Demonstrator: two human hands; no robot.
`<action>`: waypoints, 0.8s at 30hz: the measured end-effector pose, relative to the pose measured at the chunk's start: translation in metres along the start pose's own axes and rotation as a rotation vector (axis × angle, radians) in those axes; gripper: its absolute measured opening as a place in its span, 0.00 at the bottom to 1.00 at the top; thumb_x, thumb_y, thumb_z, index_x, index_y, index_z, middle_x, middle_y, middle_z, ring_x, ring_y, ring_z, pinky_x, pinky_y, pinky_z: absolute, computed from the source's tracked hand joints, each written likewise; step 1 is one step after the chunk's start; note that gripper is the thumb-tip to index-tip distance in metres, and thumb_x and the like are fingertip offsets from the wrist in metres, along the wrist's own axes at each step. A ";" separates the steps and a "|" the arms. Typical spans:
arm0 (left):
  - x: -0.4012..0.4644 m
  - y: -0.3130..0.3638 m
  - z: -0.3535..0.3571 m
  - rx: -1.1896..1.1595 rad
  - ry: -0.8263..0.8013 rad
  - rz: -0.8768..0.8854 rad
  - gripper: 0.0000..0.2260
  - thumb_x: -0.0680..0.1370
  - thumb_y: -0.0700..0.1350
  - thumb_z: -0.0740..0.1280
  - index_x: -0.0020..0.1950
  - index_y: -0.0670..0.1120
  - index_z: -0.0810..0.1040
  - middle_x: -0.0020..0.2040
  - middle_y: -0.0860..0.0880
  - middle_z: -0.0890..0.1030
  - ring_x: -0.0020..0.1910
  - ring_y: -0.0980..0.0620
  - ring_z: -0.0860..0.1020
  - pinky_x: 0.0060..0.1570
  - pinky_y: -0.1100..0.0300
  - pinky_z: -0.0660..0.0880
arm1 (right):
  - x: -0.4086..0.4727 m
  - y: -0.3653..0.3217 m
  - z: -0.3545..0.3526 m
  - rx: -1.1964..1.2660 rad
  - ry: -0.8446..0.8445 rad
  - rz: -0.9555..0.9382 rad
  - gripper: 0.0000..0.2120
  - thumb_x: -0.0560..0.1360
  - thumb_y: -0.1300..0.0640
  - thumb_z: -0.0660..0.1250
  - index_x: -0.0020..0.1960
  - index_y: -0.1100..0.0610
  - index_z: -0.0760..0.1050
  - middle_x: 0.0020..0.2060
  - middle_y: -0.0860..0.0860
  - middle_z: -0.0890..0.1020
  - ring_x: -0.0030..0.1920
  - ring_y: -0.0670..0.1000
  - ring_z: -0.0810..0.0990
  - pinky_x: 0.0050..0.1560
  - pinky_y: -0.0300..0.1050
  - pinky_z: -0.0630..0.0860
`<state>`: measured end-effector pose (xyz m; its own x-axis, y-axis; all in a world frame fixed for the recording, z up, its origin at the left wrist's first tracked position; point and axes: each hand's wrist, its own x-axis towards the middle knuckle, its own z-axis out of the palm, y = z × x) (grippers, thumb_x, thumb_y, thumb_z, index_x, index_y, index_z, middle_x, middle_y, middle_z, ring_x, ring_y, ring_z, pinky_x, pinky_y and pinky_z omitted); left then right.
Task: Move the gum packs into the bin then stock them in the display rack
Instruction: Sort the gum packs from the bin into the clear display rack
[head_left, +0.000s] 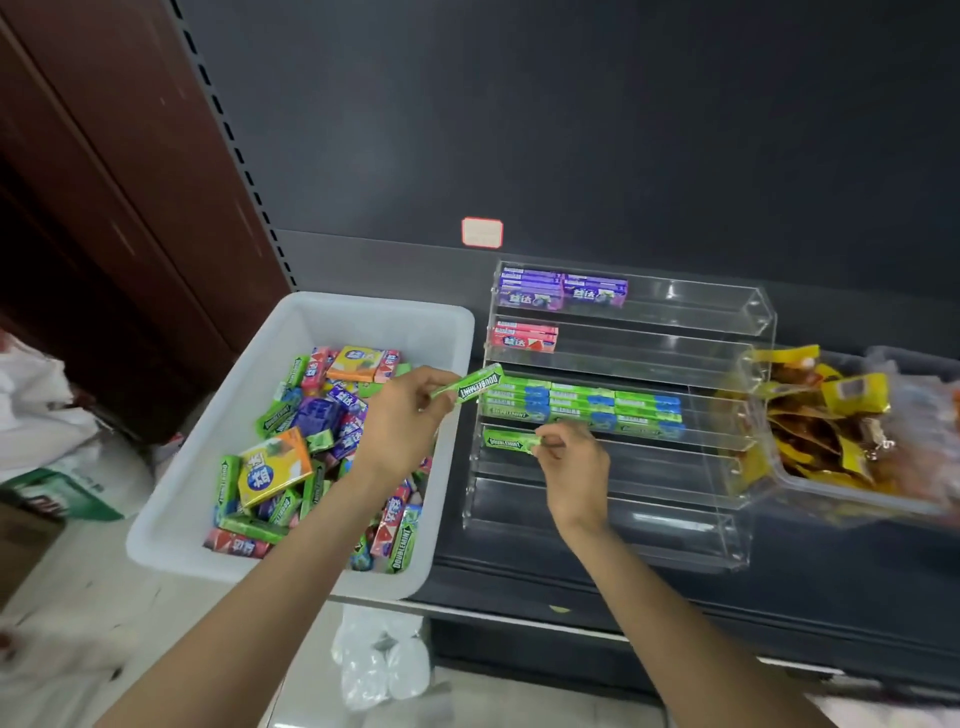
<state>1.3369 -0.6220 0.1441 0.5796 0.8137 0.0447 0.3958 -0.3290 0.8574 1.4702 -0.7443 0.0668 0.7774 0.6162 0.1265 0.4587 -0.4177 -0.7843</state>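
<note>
Two bare forearms and hands, nothing worn.

The left hand and the right hand are seen uncovered; no sleeve, glove, ring or watch is shown on either. Both forearms are left bare down to the lower edge of the view, wrists slim, fingers slender.

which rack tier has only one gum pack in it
The fourth tier down: a single green Doublemint pack, pinched by the right hand. Upper tiers hold several.
</note>
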 end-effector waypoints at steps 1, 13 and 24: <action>0.001 -0.001 -0.001 0.010 -0.001 0.004 0.07 0.78 0.40 0.65 0.54 0.46 0.80 0.45 0.49 0.82 0.45 0.48 0.80 0.47 0.54 0.76 | 0.000 -0.001 0.004 -0.022 0.022 0.013 0.08 0.73 0.66 0.69 0.51 0.59 0.80 0.47 0.51 0.81 0.44 0.48 0.80 0.47 0.31 0.74; 0.009 -0.010 -0.003 -0.022 -0.073 -0.002 0.08 0.78 0.41 0.66 0.55 0.46 0.80 0.46 0.50 0.82 0.47 0.50 0.80 0.48 0.57 0.76 | -0.003 -0.006 0.017 -0.142 0.106 0.085 0.09 0.75 0.67 0.66 0.54 0.62 0.79 0.48 0.56 0.81 0.48 0.52 0.81 0.48 0.36 0.75; 0.010 -0.009 0.003 -0.004 -0.107 0.054 0.08 0.77 0.40 0.65 0.55 0.45 0.80 0.44 0.50 0.82 0.41 0.56 0.78 0.40 0.69 0.74 | -0.007 -0.016 0.008 -0.373 -0.152 0.029 0.20 0.79 0.60 0.61 0.70 0.61 0.66 0.53 0.57 0.79 0.52 0.55 0.79 0.51 0.48 0.79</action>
<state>1.3412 -0.6122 0.1358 0.6725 0.7392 0.0358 0.3593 -0.3684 0.8574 1.4541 -0.7364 0.0731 0.7325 0.6808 -0.0057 0.5840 -0.6326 -0.5086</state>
